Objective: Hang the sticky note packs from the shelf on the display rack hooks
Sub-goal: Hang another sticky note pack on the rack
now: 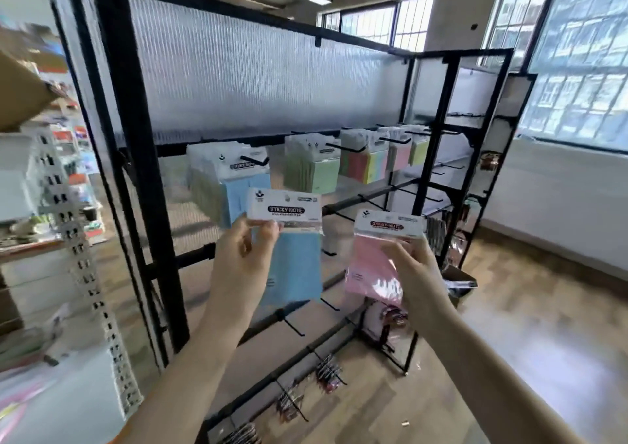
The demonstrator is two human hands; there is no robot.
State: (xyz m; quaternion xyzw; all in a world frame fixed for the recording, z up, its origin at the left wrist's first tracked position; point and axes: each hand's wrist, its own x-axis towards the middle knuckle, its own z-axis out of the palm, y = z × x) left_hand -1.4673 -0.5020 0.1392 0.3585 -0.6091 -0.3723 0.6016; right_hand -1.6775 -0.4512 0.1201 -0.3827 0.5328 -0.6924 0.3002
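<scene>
My left hand [243,256] pinches a blue sticky note pack [292,250] by its white header card. It is held upright just below the hook [255,160] that carries a row of blue packs [234,185]. My right hand [413,270] grips a pink sticky note pack [377,256], tilted slightly, to the right of the blue one. Both packs are in front of the black display rack [142,178]. Further right on the same bar hang green packs [311,168], multicolour packs [365,161] and more pink and yellow ones [406,153].
Several bare hooks [295,328] jut from the rack's lower bars. Small dark items [328,372] hang near the floor. A white shelf unit [71,233] with stock stands at left. A dark box [458,282] sits on the wooden floor beside a narrower black rack [475,158] at right.
</scene>
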